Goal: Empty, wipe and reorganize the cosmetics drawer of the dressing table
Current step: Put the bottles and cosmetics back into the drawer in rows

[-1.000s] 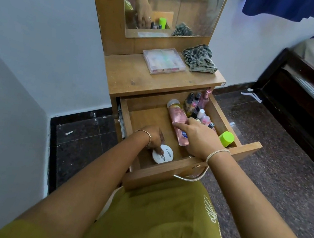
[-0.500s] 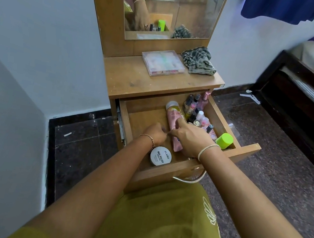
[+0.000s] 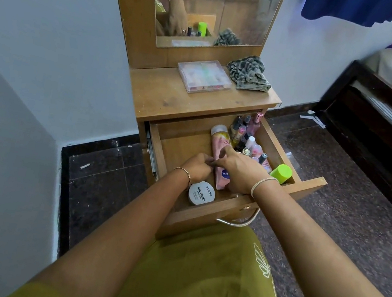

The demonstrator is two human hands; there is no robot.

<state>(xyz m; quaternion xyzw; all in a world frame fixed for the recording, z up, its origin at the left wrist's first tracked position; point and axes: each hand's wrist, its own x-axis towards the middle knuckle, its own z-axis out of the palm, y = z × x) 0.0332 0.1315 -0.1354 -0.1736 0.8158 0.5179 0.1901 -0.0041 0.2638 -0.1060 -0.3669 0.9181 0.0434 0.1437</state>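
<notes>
Head view: one open drawer (image 3: pixel 272 146) below the tabletop (image 3: pixel 172 99) holds one pink tube (image 3: pixel 219 142) lying near-to-far, one round white tin (image 3: pixel 202 193) lettered NAIL POLISH at the near left, one bottle with a lime-green cap (image 3: pixel 281 173) in the near right corner, and a cluster of small nail-polish bottles (image 3: pixel 243 133) along the right wall (roughly ten, too crowded to count surely). On the tabletop sit one clear plastic box (image 3: pixel 204 75) and one crumpled patterned cloth (image 3: pixel 250 72).

Both arms reach into the drawer. The right hand (image 3: pixel 240 172) grips across the tube's near half, index finger laid along it toward the far end. The left hand (image 3: pixel 197 167) is curled just left of the tube, its fingertips meeting the right thumb; whether it pinches anything I cannot tell.

The tube's middle is covered by the right hand. The drawer's metal handle (image 3: pixel 237 222) is partly hidden.
</notes>
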